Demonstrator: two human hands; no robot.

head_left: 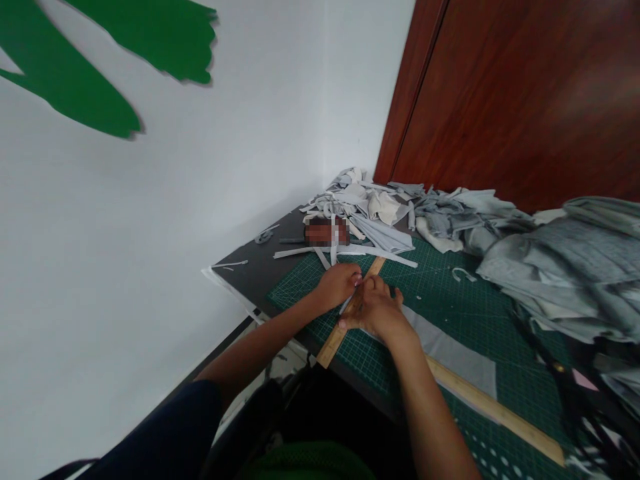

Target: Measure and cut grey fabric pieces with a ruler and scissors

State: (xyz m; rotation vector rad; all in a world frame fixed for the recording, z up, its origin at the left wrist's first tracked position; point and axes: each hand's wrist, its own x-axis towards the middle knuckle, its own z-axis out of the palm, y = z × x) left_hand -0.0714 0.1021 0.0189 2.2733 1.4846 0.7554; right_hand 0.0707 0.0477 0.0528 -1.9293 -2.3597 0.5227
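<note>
My left hand [341, 283] is closed beside a wooden ruler [330, 348] near the left part of the green cutting mat [445, 283]. Whatever its fingers pinch is too small to make out. My right hand [376, 308] presses down on the same ruler, thumb and fingers spread apart. A piece of grey fabric [463, 347] lies flat on the mat, running from under my right hand toward the right. Along its near edge lies a second wooden straight piece [500, 410]; my right hand and arm hide whether it joins the ruler.
Grey and cream fabric scraps [383, 205] are heaped at the back against the wall and the brown wooden door [520, 87]. A larger pile of grey cloth [580, 267] stands at the right. Black-handled scissors [555, 367] lie near it. A blurred reddish patch [320, 233] sits behind my hands.
</note>
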